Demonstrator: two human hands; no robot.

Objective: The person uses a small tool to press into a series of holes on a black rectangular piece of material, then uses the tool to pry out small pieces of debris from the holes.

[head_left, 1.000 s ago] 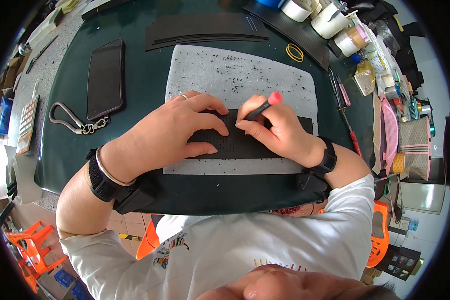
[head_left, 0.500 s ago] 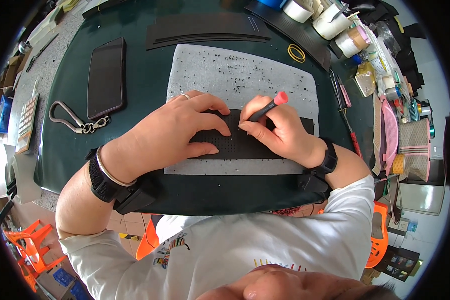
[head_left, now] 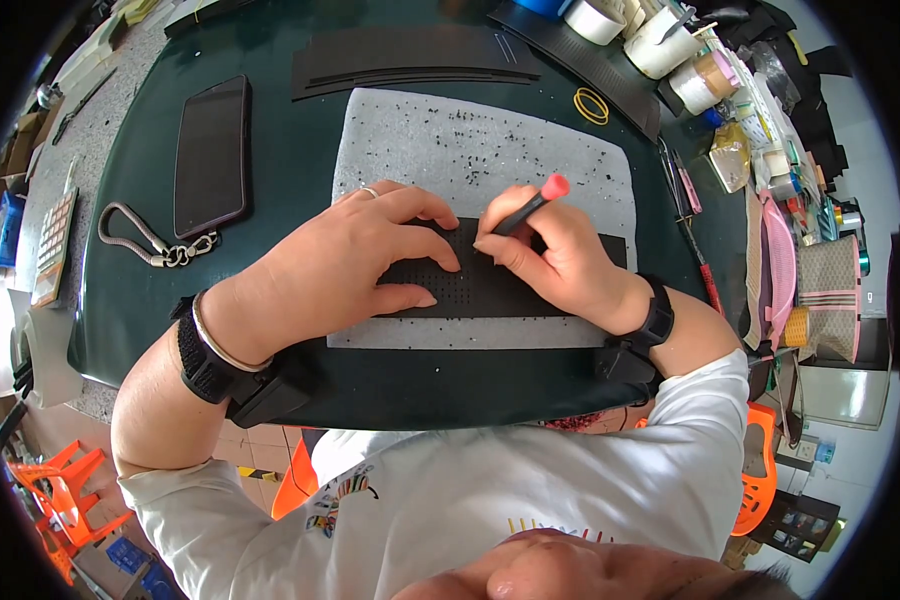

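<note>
Right hand [head_left: 575,258] gripped a red-ended dark tool [head_left: 520,215] over a dark perforated sheet [head_left: 525,298], tip contact unclear; left hand [head_left: 330,262] rested on the sheet's left part, fingers spread, grasping nothing. Beneath: speck-strewn white mat [head_left: 470,334], dark green tabletop [head_left: 290,160]. Phone [head_left: 212,155] lay left, white containers [head_left: 660,46] far right; orange chairs [head_left: 70,485] stood near left.

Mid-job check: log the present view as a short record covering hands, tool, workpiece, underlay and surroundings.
Left hand: fingers and thumb curved over the black sheet
Right hand: gripping a pen-like tool, red end up
Tool tip contact: cannot tell
Workpiece: the sheet, with rows of small holes by the left hand
Underlay: pale grey mat, dark specks scattered mostly on its far part
Left side: phone, looped cord with clasp
Far side: stacked black sheets
</note>
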